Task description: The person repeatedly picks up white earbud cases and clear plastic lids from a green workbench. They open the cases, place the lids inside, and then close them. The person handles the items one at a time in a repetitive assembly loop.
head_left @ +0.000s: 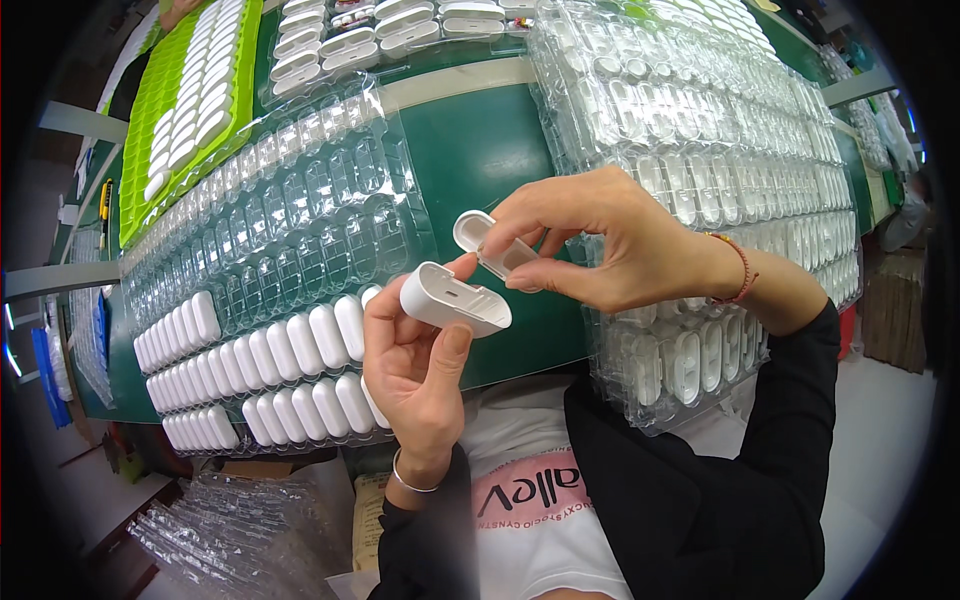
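**Hands holding 2 white plastic parts above the green counter**

Hands meet in the middle of the view, above the green counter [470, 150]. The left hand [415, 370] grips a white oval case shell [455, 298]; the thumb presses on its near side and the fingers wrap behind it, so the open slot of the shell faces up and to the right. The right hand [600, 245] pinches a smaller white insert piece [490, 245] between thumb and fingertips, and it is tilted, just above and to the right of the shell. The 2 parts are very close at the index fingertip of the left hand; I cannot tell if they touch.

To the left lies a clear blister tray [300, 210]. Its far rows are empty, and its near 3 rows are filled with white shells [300, 345]. To the right there is a stack of clear trays [700, 130] that carries more white parts. Far left, a green tray [165, 130] holds rows of white pieces. At the far edge, more white cases [350, 45] lie in another clear tray. Near left, under the counter edge, a pile of empty clear trays [230, 530] is seen.
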Demonstrator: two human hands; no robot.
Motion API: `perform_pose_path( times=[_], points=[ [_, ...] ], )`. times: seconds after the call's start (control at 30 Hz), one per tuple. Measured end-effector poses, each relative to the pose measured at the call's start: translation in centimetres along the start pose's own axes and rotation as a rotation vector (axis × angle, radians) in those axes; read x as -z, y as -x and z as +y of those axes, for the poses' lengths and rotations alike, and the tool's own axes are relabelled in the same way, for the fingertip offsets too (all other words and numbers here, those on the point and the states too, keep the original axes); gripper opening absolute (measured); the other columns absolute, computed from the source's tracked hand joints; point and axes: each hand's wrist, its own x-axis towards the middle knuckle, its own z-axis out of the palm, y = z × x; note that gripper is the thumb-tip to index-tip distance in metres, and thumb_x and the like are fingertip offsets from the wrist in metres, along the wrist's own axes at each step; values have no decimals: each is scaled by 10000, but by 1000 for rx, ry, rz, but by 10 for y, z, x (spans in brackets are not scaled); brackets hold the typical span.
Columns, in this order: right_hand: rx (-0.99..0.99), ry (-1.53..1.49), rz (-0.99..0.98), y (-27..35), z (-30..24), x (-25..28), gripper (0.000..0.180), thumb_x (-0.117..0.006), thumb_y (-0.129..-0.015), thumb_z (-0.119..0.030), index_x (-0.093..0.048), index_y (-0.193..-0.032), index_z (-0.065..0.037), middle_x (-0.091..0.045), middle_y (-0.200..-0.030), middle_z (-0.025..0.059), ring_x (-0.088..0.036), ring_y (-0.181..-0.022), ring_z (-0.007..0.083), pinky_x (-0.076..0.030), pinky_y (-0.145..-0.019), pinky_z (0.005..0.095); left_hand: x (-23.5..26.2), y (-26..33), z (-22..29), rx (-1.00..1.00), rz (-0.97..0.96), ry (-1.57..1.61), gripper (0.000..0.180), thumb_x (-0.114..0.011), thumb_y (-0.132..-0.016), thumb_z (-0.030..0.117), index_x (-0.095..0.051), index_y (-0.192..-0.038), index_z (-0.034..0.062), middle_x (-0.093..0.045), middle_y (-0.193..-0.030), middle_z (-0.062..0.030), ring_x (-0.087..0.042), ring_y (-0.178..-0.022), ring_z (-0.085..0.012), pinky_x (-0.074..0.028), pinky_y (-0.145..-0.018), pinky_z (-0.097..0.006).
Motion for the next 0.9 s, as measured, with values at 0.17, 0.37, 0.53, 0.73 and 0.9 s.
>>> perform_pose_path(
  times=[0.17, 0.37, 0.53, 0.73, 0.9],
  points=[
    [-31, -11, -26, -1, -2, 1, 181, -704, -803, -52, -653, -969, 1, -690, -930, 114, -694, -789, 217, -585, -639, 299, 0, 0, 0, 9, 2, 20, 421, -608, -915, 75, -385, -1259, -20, -576, -1230, -248, -579, -1108, -188, -486, -928, -320],
    [-69, -37, -41, -1, -2, 1, 185, -698, -819, -72, -656, -981, 5, -689, -938, 127, -698, -789, 231, -589, -654, 310, 1, 0, -1, 16, 13, 4, 416, -599, -917, 60, -380, -1261, -19, -580, -1227, -245, -583, -1103, -185, -493, -920, -317],
    [-69, -32, -34, 0, 0, 2, 192, -698, -824, -84, -656, -986, 10, -689, -948, 131, -698, -796, 235, -589, -656, 313, 1, -2, -2, 15, 2, 23, 401, -584, -920, 44, -382, -1261, -16, -582, -1223, -244, -587, -1097, -183, -497, -911, -313],
    [-67, -26, -40, 0, 1, 2, 196, -698, -824, -82, -654, -989, 13, -689, -953, 134, -696, -796, 239, -589, -655, 314, 4, -3, -2, 25, -11, 2, 404, -578, -921, 38, -369, -1261, -20, -585, -1218, -243, -592, -1086, -185, -499, -908, -314],
    [-106, -23, -55, 1, 0, 2, 213, -700, -797, -21, -672, -1008, -36, -677, -997, 82, -664, -828, 160, -577, -660, 263, 4, -5, 0, 22, -28, -42, 412, -577, -925, 56, -368, -1267, -40, -583, -1214, -248, -592, -1082, -189, -489, -913, -315]
  ],
)
